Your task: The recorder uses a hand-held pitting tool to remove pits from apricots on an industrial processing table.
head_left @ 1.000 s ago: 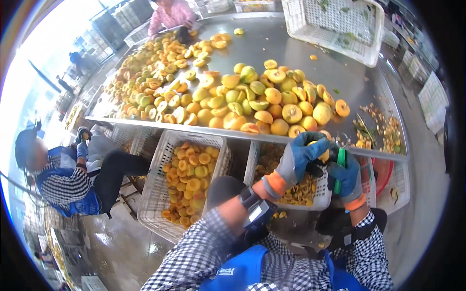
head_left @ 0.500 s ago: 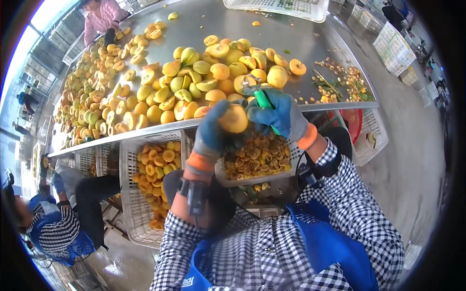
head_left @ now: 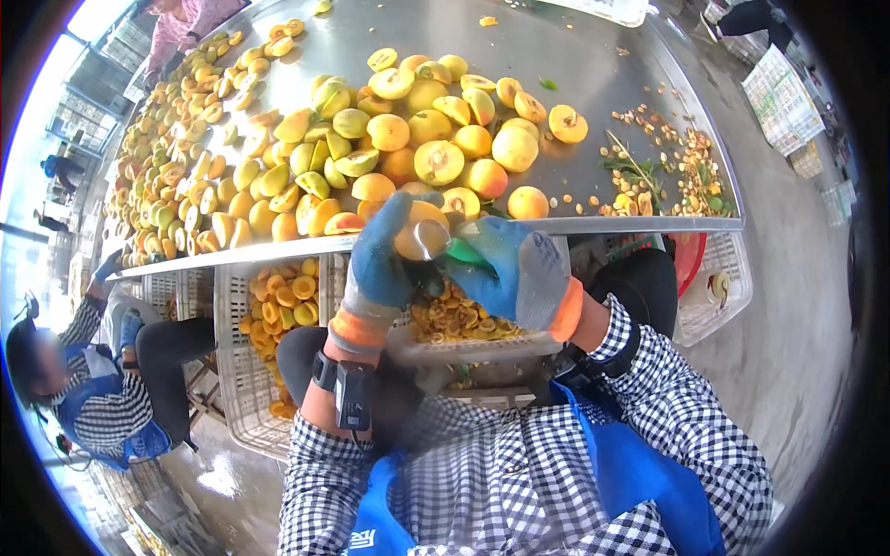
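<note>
Just past the near edge of the table, my left hand (head_left: 378, 264) in a blue and grey glove grips a yellow peach half (head_left: 411, 239). My right hand (head_left: 510, 276), gloved the same way, is closed around the green handle of a pitting tool (head_left: 466, 252). Its curved metal end lies against the peach half, facing my left hand. Beyond my hands, a heap of halved peaches (head_left: 389, 132), yellow to greenish, covers the steel table (head_left: 593, 56). Some halves still show a stone or its hollow. The fingertips of my right hand are partly hidden.
Below the table edge stand a white crate (head_left: 243, 408) of peach halves and another crate (head_left: 482, 350) with scraps. Loose stones and a leafy twig (head_left: 640, 171) lie at the table's right. A co-worker (head_left: 102, 389) sits at left; another person (head_left: 190, 20) is at the far left.
The pitting tool has swung from pointing up, apart from the peach half, to leaning left with its metal end on the fruit. Both hands have come closer together, and the view has shifted slightly.
</note>
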Demonstrator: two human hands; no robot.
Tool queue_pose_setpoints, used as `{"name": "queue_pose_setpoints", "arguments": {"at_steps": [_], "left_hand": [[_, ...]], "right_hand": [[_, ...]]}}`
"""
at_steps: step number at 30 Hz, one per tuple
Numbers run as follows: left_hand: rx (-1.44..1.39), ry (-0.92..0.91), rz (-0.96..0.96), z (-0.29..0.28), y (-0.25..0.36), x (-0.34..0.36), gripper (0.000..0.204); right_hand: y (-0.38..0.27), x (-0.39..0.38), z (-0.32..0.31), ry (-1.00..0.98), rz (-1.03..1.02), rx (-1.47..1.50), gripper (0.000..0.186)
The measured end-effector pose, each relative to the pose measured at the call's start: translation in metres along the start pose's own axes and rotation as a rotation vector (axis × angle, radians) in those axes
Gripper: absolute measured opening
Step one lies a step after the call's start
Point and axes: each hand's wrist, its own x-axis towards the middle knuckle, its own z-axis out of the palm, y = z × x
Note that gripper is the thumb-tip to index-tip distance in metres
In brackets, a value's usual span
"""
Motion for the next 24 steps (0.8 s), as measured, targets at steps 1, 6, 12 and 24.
{"name": "queue_pose_setpoints", "arguments": {"at_steps": [1,6,12,24], "left_hand": [[0.627,0.061,0.641,0.008,-0.014,0.009,0.038],[0.462,-0.087,0.416,0.015,-0.019,0.009,0.031],[0.213,-0.011,0.296,-0.005,-0.027,0.005,0.029],[1.283,0.148,0.712,-0.015,0.001,-0.055,0.035]], "right_hand": [[0.001,-0.001,-0.002,0.003,-0.004,0.002,0.017],[0.016,-0.014,-0.008,-0.036,0.029,0.057,0.017],[-0.001,-0.023,0.004,-0.075,0.102,0.098,0.023],[-0.029,-0.002,-0.002,-0.338,-0.175,-0.109,0.028]]}}
